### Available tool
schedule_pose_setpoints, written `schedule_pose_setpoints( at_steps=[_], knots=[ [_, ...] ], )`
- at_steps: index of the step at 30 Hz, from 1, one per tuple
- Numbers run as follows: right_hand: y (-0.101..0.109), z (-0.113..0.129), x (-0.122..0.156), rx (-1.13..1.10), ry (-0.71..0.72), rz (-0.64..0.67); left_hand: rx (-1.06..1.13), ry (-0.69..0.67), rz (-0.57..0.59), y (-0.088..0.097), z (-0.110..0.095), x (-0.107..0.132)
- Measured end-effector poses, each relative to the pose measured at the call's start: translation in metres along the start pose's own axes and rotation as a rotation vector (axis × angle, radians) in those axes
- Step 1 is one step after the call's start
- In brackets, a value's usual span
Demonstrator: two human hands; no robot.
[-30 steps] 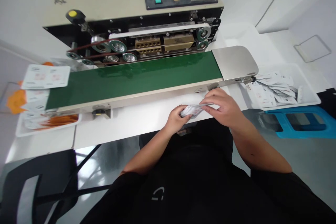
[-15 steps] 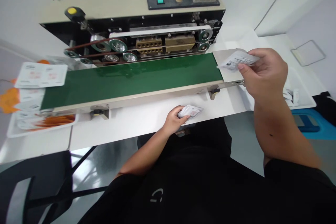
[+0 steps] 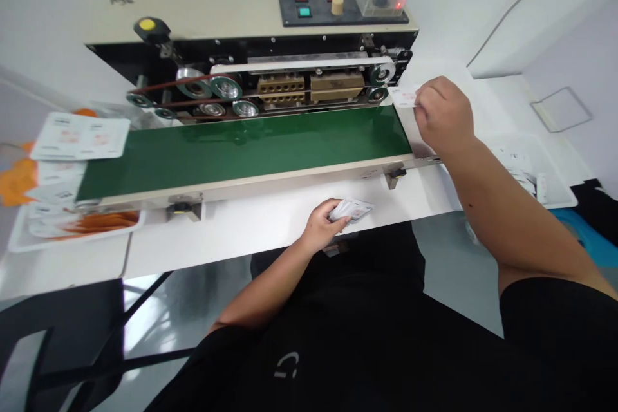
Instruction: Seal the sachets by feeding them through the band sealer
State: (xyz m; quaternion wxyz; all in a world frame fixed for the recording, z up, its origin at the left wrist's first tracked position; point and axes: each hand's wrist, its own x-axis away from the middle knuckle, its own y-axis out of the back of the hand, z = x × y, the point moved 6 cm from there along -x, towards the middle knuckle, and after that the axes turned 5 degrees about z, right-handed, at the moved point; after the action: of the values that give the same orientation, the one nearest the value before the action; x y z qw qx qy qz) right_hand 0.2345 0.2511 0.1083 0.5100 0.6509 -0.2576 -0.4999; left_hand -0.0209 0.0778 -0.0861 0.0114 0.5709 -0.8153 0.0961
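Observation:
My right hand [image 3: 443, 114] pinches a small white sachet [image 3: 403, 97] with pinkish print. The sachet's far end meets the rollers at the right end of the band sealing machine [image 3: 193, 13]. Below the green conveyor belt [image 3: 251, 151], near the table's front edge, my left hand [image 3: 322, 225] is closed around a fanned stack of similar white sachets [image 3: 356, 209]. Two joined-looking white sachets [image 3: 80, 136] lie over the belt's left end.
A white tray [image 3: 562, 174] with loose sachets stands at the right. At the left, another tray [image 3: 22, 232] holds white and orange packets. A black chair [image 3: 62, 328] is at lower left, and a wire frame [image 3: 561, 109] lies at far right.
My right hand has moved left and toward the machine, turning the sachet so its pink-printed side shows at the rollers. My left hand keeps its stack in nearly the same place.

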Motion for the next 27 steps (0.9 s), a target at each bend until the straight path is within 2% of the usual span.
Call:
schedule_pose_setpoints(
  at_steps=[6, 11, 16, 19, 21, 23, 25, 27],
  knots=[
    [-0.009, 0.003, -0.018, -0.055, -0.045, 0.062, -0.007, -0.001, -0.001, 0.000, -0.002, 0.000],
    [-0.019, 0.017, -0.023, -0.001, 0.002, 0.099, -0.020, -0.011, -0.003, 0.002, -0.001, 0.000],
    [-0.026, 0.038, -0.027, 0.057, 0.067, 0.056, -0.062, -0.033, -0.006, 0.003, -0.001, -0.001],
    [-0.021, 0.053, -0.023, 0.025, 0.084, 0.027, -0.060, -0.031, -0.001, 0.002, -0.001, -0.001],
    [-0.010, 0.064, -0.011, -0.094, 0.053, 0.001, -0.050, -0.022, 0.002, 0.002, 0.000, -0.001],
    [0.004, 0.075, 0.013, -0.248, 0.004, -0.030, -0.033, -0.016, 0.005, 0.001, 0.000, -0.001],
    [0.015, 0.086, 0.048, -0.408, -0.049, -0.061, -0.037, -0.049, -0.015, 0.002, -0.001, -0.001],
    [0.017, 0.094, 0.088, -0.606, -0.135, -0.073, -0.089, -0.154, -0.066, 0.005, -0.008, 0.001]
  ],
)
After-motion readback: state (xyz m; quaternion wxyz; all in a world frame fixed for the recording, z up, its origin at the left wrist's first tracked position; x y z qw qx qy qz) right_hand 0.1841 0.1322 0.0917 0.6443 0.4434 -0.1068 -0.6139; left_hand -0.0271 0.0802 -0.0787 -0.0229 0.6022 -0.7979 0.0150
